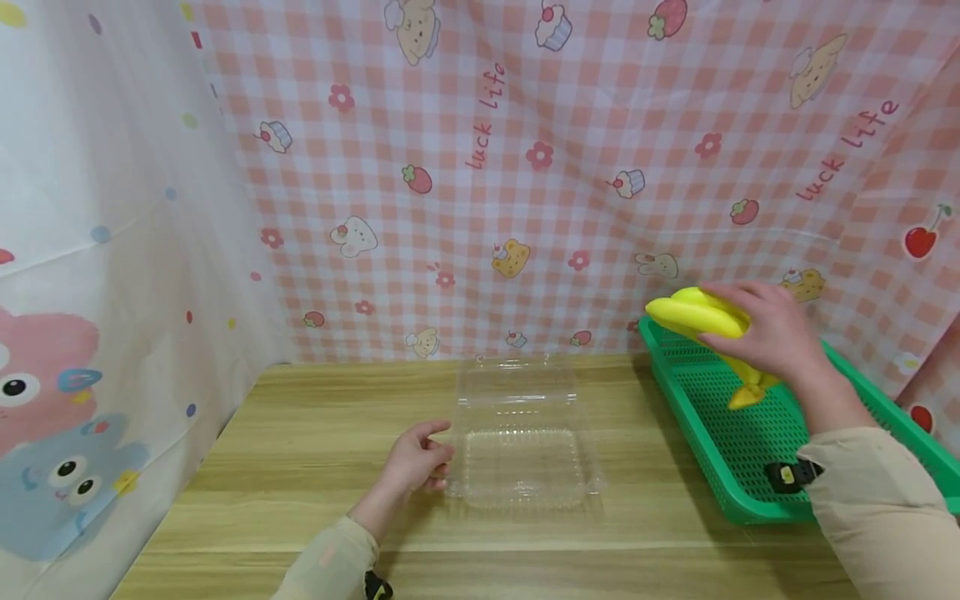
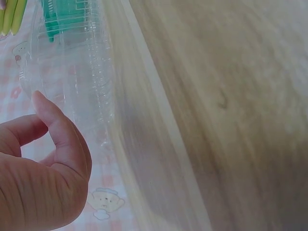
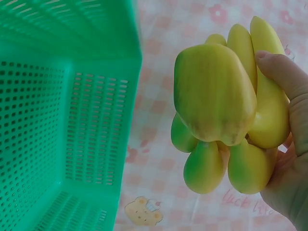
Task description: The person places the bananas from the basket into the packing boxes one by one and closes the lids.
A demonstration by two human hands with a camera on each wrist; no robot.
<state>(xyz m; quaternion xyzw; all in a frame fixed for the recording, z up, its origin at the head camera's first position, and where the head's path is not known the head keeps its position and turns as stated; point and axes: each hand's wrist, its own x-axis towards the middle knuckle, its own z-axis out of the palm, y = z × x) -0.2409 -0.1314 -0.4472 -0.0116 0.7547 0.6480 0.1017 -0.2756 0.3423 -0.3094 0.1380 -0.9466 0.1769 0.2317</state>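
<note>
A yellow bunch of bananas (image 1: 697,315) is held up over the far left part of the green basket (image 1: 701,458). My right hand (image 1: 776,329) grips the bunch, its thumb laid along one banana. The right wrist view shows the thick stem end (image 3: 214,94) facing the camera, with greenish-yellow bananas around it. On the table stands a clear plastic clamshell box (image 1: 522,431) with its lid (image 1: 517,383) raised toward the back. Beside the box's left edge is my left hand (image 1: 416,457), fingers loosely bent and holding nothing.
The box and basket stand on a wood-grain table (image 1: 322,467). A pink checked curtain (image 1: 465,208) hangs behind it, with a white patterned curtain (image 1: 135,275) at the left. The basket has raised perforated walls (image 3: 96,125) and sits at the table's right.
</note>
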